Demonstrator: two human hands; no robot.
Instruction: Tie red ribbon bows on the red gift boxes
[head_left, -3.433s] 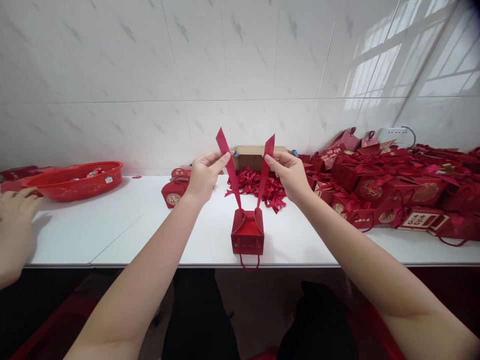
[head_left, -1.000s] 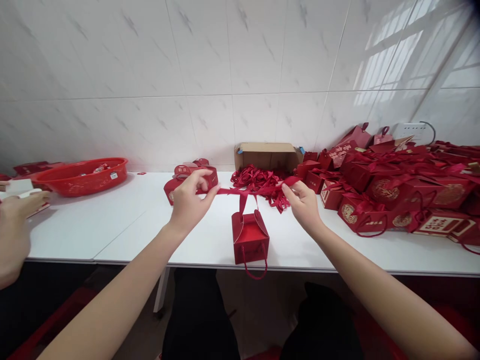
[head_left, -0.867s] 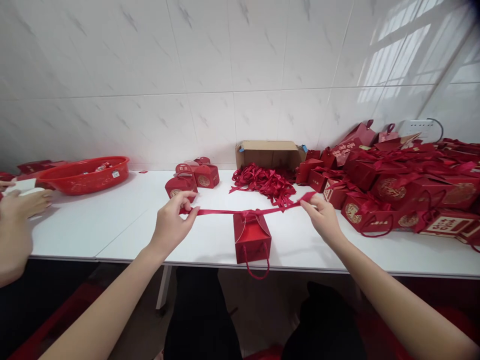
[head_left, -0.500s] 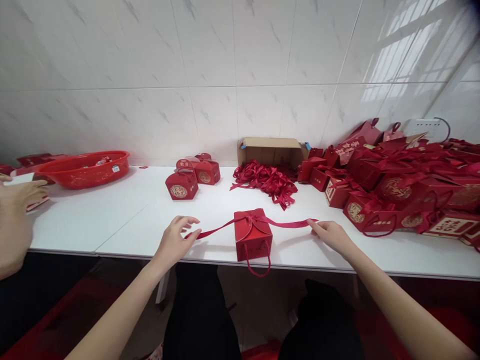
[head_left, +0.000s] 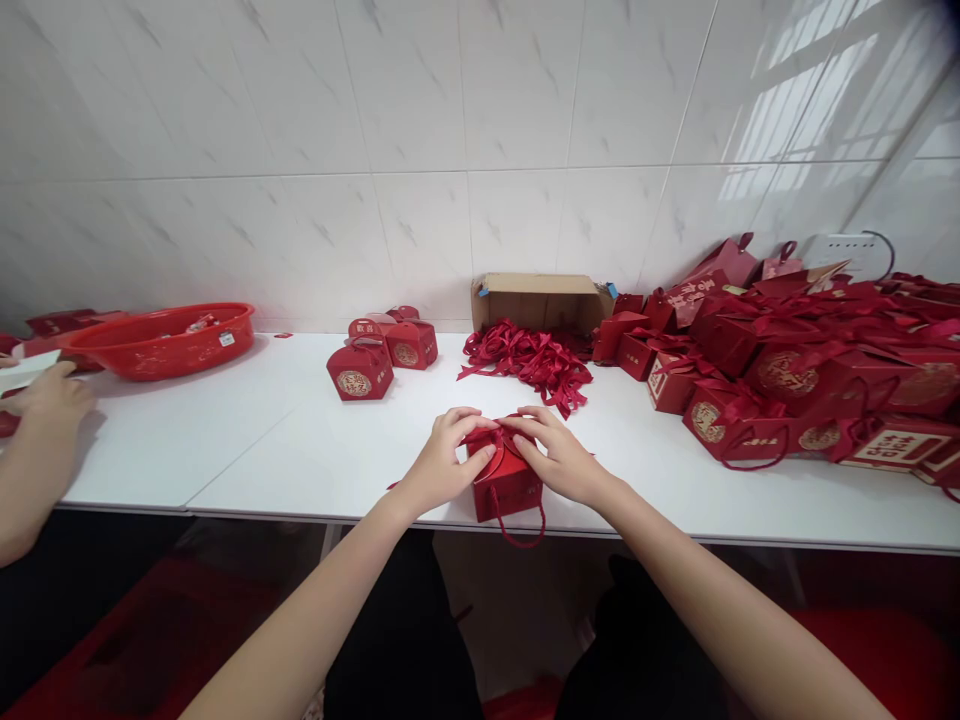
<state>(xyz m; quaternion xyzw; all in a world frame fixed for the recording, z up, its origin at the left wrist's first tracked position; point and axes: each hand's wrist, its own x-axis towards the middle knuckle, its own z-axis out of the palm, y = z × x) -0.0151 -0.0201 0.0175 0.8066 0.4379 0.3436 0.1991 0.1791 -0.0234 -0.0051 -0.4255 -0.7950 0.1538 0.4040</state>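
Observation:
In front of me a small red gift box (head_left: 506,495) stands at the table's front edge, its cord handle hanging over the edge. A red ribbon (head_left: 498,434) is tied across its top. My left hand (head_left: 448,462) curves over the box's left side, fingers and thumb at the knot. From the right, my right hand (head_left: 559,455) meets it there, fingers bent over the top. Both appear to hold the ribbon near the knot, though the fingertips partly cover it. Short bits of the ribbon's tails show beyond each hand.
Loose red ribbons (head_left: 529,360) spill from a cardboard box (head_left: 547,284) at the back. Three red boxes (head_left: 361,372) stand left of it. Many tied boxes (head_left: 795,380) pile up at right. At left are a red basin (head_left: 161,350) and another person's hand (head_left: 52,400).
Both my hands have let go of the ribbon's outstretched ends and moved inward to the knot on the box top. The other person's hand at left has shifted slightly.

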